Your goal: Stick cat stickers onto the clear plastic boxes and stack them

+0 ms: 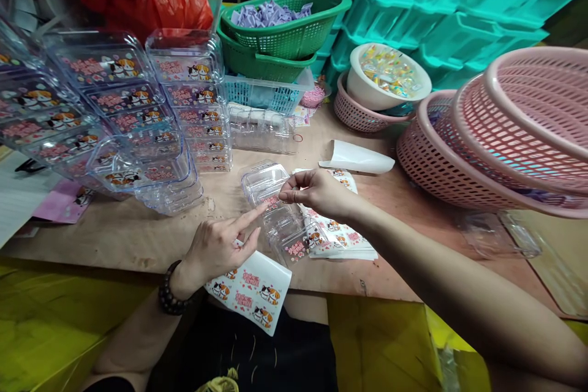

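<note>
Hands (316, 193) at sticker (272, 201), clear box (281, 220)

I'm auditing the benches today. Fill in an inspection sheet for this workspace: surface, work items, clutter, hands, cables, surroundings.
Surface: wooden table, marked near its front edge.
Work items: clear box; sheet pile beside it.
Clutter: box stacks, green baskets, pink baskets.
Hands: left hand holds a sticker sheet, index finger toward the box; right hand pinches over the box, contents unclear.
Cables: nothing seen.
Surroundings: teal bins behind.
</note>
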`<state>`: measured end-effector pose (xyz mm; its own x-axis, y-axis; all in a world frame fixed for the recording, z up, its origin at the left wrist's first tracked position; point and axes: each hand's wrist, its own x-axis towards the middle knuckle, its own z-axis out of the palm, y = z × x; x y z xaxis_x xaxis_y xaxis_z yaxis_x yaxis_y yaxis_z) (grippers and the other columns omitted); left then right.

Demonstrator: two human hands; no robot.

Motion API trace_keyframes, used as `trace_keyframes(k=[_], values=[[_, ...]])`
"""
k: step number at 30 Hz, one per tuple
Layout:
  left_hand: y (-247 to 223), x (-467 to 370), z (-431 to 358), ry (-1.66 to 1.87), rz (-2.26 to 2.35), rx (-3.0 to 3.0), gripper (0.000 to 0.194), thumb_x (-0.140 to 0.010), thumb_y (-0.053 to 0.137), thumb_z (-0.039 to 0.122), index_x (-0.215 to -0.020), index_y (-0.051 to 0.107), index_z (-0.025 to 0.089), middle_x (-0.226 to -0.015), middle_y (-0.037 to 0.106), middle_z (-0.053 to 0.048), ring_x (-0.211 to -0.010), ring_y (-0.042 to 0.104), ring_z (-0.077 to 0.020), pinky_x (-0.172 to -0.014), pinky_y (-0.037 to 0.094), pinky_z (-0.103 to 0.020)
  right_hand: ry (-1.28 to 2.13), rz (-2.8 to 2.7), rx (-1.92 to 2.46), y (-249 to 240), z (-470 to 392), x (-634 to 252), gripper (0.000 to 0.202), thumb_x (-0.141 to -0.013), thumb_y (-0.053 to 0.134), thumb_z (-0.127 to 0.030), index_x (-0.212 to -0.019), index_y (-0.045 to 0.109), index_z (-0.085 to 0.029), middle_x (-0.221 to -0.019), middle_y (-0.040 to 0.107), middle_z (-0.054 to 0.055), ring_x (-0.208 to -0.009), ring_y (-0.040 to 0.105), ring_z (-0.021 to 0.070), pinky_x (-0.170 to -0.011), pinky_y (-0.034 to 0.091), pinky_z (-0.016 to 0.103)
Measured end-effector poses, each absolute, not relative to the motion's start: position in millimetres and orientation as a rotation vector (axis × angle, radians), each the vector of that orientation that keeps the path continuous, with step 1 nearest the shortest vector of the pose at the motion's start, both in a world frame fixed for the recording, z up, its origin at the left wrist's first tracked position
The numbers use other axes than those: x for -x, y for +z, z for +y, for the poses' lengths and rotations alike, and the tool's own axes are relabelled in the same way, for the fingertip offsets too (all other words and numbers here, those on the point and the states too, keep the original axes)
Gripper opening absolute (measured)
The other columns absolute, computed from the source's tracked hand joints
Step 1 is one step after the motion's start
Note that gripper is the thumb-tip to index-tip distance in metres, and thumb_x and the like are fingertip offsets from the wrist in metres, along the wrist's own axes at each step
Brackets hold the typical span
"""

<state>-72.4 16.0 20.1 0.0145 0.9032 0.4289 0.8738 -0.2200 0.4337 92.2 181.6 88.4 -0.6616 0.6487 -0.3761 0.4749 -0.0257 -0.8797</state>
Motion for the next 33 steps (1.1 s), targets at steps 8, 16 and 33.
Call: trace_keyframes(k=[8, 16, 33], values=[[21, 72, 17, 0.961, 1.963, -2.226, 0.044, -0.094, 0.055, 0.028, -0.137, 0.061, 0.022, -0.053, 0.057, 0.007, -0.046, 0.054, -0.0089, -0.052, 0.039, -0.023, 1.753, -2.115, 1.194, 84, 184, -92, 0.034, -0.058, 0.083, -0.046, -0.063, 0.066, -0.016, -0.061, 0.061, -0.002, -0.061, 0.049, 0.0111, -0.064, 0.037, 0.029], [21, 71, 19, 0.834, 1.996, -2.217, 0.050, -0.093, 0.055, 0.033, -0.141, 0.057, 0.023, -0.058, 0.065, 0.005, -0.049, 0.057, -0.0105, -0.053, 0.037, -0.024, 1.529, -2.299, 1.212, 86, 179, -92, 0.017, -0.075, 0.074, -0.030, -0.069, 0.067, -0.016, -0.065, 0.062, -0.001, -0.059, 0.050, 0.0116, -0.061, 0.038, 0.028], [14, 74, 16, 0.797, 2.071, -2.210, 0.053, -0.088, 0.060, 0.034, -0.140, 0.059, 0.025, -0.062, 0.066, 0.005, -0.053, 0.060, -0.0114, -0.053, 0.039, -0.023, 0.909, -2.320, 1.582, 79, 171, -105, 0.061, -0.073, 0.077, -0.058, -0.112, 0.053, -0.018, -0.099, 0.069, 0.011, -0.089, 0.066, 0.0282, -0.071, 0.046, 0.036]])
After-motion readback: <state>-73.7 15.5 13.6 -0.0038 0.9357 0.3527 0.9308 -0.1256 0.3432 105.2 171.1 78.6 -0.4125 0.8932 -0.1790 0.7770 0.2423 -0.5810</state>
